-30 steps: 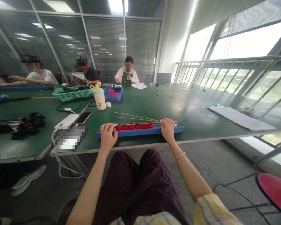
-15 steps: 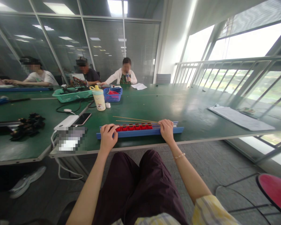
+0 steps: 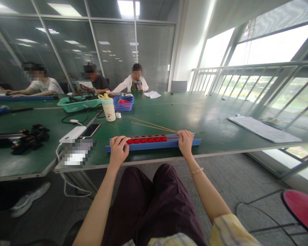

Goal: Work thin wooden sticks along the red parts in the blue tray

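Observation:
A long blue channel point(image 3: 154, 146) lies along the table's front edge. Several red pieces point(image 3: 150, 138) with dark tops sit in a row inside it. My left hand point(image 3: 118, 149) is closed over the channel's left end, beside the first red piece; its fingertips are partly hidden. Near the right end, my right hand point(image 3: 185, 141) pinches several thin yellow sticks point(image 3: 156, 127). Two of them fan out leftward above the table behind the channel. Another thin yellow line runs along the tops of the red pieces between my hands.
Left of the channel are a phone point(image 3: 90, 131), a white power bank point(image 3: 73, 133) and cables. Behind stand a cup point(image 3: 108, 110), a green basket point(image 3: 79, 105) and a blue basket point(image 3: 123, 106). A clipboard point(image 3: 264, 128) lies right. Several people sit across the table.
My right hand has shifted slightly right, carrying the yellow sticks; their free ends have swung up and right. My left hand stays put. A person opposite has stretched an arm toward the baskets.

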`<state>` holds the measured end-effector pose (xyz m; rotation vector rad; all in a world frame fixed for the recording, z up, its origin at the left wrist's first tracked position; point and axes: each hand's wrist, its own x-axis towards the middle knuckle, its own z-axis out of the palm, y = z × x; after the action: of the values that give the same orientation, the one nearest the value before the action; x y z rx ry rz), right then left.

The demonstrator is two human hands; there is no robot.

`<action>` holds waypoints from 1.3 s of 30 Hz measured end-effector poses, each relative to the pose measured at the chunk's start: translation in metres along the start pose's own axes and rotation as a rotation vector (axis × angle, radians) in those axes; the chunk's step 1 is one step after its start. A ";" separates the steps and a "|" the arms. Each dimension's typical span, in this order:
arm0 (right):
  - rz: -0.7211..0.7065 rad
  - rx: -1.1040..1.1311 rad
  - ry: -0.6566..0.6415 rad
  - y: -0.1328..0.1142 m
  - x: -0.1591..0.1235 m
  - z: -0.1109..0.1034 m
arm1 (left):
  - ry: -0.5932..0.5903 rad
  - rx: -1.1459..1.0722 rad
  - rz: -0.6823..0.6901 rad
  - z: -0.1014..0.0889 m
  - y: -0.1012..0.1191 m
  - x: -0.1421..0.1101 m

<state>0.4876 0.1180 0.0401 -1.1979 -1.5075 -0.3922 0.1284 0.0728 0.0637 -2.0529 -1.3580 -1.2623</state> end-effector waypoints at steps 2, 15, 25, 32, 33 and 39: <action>0.012 -0.014 0.036 0.000 0.000 -0.001 | -0.003 -0.001 -0.004 0.000 0.000 0.000; -0.081 -0.017 0.009 -0.006 0.000 -0.002 | 0.008 -0.018 -0.043 -0.001 0.001 0.000; -0.083 0.024 -0.069 -0.006 0.000 0.002 | 0.014 0.005 -0.064 0.001 -0.002 0.000; -0.104 0.017 -0.082 -0.006 -0.001 0.003 | 0.019 -0.002 -0.033 -0.001 -0.001 0.000; -0.102 0.014 -0.083 -0.006 -0.001 0.003 | 0.013 -0.001 -0.031 -0.001 -0.001 0.000; -0.095 0.016 -0.092 -0.008 -0.001 0.002 | -0.013 -0.006 -0.031 0.001 -0.002 0.000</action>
<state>0.4802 0.1156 0.0416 -1.1479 -1.6484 -0.3918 0.1271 0.0742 0.0627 -2.0554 -1.3987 -1.2693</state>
